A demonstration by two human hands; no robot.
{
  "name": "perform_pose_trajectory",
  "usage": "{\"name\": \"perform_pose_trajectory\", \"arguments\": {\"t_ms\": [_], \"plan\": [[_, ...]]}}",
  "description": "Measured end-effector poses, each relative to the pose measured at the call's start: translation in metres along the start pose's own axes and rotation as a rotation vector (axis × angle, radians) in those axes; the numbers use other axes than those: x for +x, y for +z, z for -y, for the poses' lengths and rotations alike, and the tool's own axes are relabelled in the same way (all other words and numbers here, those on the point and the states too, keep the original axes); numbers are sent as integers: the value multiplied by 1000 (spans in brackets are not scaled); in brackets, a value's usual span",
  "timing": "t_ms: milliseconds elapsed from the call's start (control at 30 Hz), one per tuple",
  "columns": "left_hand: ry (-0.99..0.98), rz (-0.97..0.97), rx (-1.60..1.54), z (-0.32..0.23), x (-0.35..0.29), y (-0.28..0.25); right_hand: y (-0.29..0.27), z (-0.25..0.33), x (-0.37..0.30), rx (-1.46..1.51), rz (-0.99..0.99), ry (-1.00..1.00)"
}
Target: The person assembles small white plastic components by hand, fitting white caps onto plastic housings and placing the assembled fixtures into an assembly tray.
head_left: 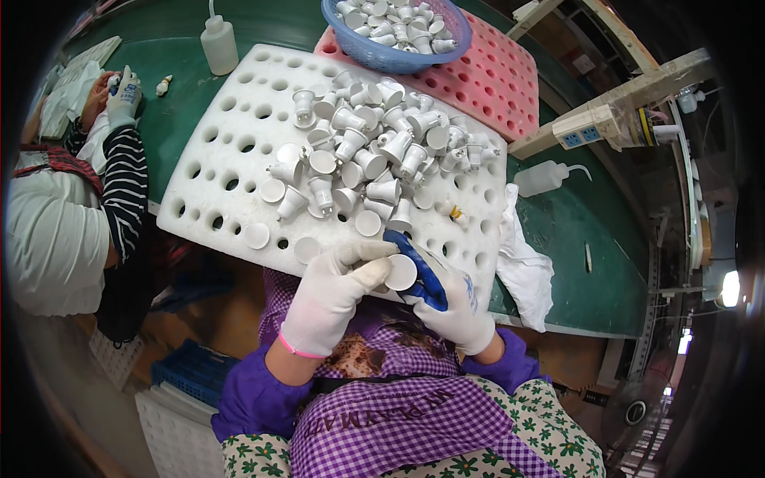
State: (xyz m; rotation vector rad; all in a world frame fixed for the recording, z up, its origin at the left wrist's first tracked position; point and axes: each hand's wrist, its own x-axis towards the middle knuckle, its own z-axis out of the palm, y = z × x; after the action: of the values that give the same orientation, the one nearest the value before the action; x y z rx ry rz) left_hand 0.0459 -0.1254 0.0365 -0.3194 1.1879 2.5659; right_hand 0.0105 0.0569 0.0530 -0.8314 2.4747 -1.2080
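Note:
A small white spotlight bulb point(401, 273) with a round, flat front is held between my two hands at the near edge of a white foam tray point(209, 179). The thumb and fingers of my left hand point(328, 293), in a white glove, pinch it from the left. My right hand point(448, 296), in a white glove with blue-coated fingers, closes around its right side. Just beyond my hands, many similar white bulbs point(368, 163) lie in a loose heap on the foam, some showing pins. A small yellow-tipped piece point(457, 213) sits by the tray's right side.
A blue basket point(390, 56) of bulbs stands on pink foam point(510, 80) at the back. Squeeze bottles point(219, 44) flank the tray; a white cloth point(522, 267) drapes at right. Wooden framing carries a socket strip point(580, 137). Another person's gloved hand point(124, 97) is at far left.

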Motion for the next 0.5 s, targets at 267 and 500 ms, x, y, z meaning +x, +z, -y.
{"name": "perform_pose_trajectory", "arguments": {"t_ms": [267, 500], "plan": [[-18, -35, -27, 5, -6, 15, 11, -8, 3, -283, -318, -214], [-87, -62, -118, 7, -7, 18, 11, -9, 2, -351, -313, -295]]}}
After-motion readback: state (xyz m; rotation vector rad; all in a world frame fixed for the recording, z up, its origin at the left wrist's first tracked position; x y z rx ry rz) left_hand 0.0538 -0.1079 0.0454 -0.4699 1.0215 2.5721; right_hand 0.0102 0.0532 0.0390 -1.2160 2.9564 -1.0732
